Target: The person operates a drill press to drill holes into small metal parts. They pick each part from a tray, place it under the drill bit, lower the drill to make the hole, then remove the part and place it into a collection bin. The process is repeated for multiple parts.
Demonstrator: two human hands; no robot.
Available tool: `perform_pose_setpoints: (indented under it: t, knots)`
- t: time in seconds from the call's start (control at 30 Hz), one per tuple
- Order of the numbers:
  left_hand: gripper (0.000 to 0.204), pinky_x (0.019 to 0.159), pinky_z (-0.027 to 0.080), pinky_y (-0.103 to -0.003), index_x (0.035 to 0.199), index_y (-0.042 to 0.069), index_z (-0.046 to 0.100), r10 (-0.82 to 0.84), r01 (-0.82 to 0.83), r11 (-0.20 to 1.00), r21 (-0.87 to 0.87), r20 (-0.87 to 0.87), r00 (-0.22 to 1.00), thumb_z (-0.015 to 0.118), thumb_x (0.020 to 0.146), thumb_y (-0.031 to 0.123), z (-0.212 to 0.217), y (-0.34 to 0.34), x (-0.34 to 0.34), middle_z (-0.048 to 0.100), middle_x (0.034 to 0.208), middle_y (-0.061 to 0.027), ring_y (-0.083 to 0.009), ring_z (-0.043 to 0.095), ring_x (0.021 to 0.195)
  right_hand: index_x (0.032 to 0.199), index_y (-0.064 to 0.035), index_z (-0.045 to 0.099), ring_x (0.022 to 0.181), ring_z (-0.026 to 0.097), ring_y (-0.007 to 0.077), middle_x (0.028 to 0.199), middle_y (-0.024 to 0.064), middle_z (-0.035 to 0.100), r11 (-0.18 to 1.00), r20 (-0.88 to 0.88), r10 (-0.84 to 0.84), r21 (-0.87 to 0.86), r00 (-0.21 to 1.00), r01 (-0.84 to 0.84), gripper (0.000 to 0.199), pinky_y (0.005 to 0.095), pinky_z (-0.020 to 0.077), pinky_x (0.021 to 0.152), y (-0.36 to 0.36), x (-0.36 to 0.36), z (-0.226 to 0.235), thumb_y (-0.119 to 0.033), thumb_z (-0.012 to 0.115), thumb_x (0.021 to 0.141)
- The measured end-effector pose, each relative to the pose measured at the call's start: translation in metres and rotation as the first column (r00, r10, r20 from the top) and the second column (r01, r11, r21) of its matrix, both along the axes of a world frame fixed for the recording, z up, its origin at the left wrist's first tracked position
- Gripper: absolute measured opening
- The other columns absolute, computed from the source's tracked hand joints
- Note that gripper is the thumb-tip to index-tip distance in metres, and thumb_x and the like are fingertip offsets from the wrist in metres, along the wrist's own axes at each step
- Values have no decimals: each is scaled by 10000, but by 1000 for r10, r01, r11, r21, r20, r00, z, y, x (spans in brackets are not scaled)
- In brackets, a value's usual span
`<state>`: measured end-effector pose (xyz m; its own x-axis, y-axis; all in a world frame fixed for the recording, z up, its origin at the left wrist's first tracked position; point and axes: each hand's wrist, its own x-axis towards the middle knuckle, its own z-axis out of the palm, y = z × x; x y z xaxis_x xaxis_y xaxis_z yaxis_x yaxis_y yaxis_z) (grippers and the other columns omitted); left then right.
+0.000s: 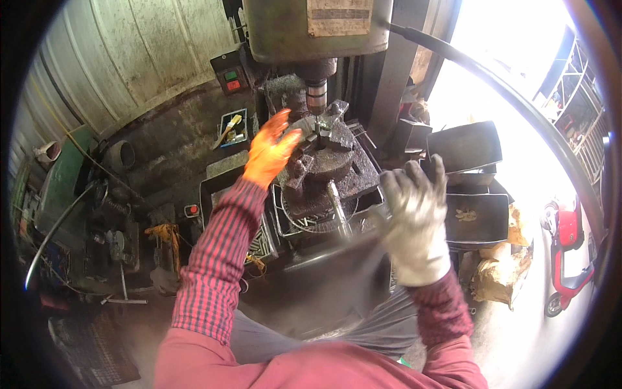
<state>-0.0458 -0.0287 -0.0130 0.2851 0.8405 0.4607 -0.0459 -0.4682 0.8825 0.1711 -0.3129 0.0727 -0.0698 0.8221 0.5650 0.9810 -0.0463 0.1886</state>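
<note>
My left hand [272, 150], in an orange glove, reaches up beside the left edge of a grimy clamping fixture [330, 165]. Its thumb and fingers are apart and nothing shows in them. Over the fixture hangs the spindle [316, 94] of a drill press [278, 35]; the tool tip is hard to make out. My right hand [416, 227], in a whitish glove with dark fingertips, is raised right of the fixture, its fingers stretched out and slightly blurred. I see nothing held in it. Between the hands, a bright metal bar handle [339, 209] slants toward me from the fixture.
Small metal pieces [260, 243] lie in a tray left of the fixture. Two dark metal bins [476, 217] stand at the right. A brush [228, 129] rests in a small tray at the back left, near a switch box [230, 71]. A red scooter [567, 253] stands far right.
</note>
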Motion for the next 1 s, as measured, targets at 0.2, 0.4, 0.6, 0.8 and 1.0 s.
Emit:
perform_pose_setpoints:
  t: [0.2,0.4,0.6,0.8,1.0]
  knots:
    - [238,893,546,-307,1175,-20,709,-36,26,979,-204,-50,998,624,1117,194,-104,-173,-81,726,1044,-42,-136,659,969,765,-133,787,896,728,279,801,93,746,937,73,-65,-339,995,86,436,455,508,936,11,31,3,-527,720,941]
    - [788,955,542,-504,1082,-3,791,-60,-86,970,-227,-567,821,318,1138,625,-150,-229,-86,784,1047,-255,-447,736,1056,770,-128,804,785,760,322,760,135,748,841,-23,40,-539,999,-46,452,476,567,731,19,44,13,-476,619,992]
    - [851,915,554,-485,991,38,822,-285,-226,836,-501,-747,601,293,1110,694,-113,-227,-78,794,897,-189,-397,755,950,720,-131,782,624,709,329,649,117,707,953,-143,67,-285,987,-106,500,500,534,669,13,68,-39,-535,643,981]
    - [610,862,574,-506,1068,72,759,-283,-41,948,-315,-895,344,412,1121,571,-34,-208,-117,772,969,-208,-428,732,954,645,-146,760,549,683,320,591,126,687,943,-134,-184,-305,974,136,580,486,435,623,19,82,-94,-604,630,977]
    - [505,1005,550,-425,1406,12,631,407,-479,877,33,-579,707,745,1034,334,-39,-56,-127,747,1216,-160,-312,710,1129,644,-96,761,570,682,368,558,165,654,965,-237,-112,-258,965,49,580,490,514,611,19,85,-98,-562,648,971]
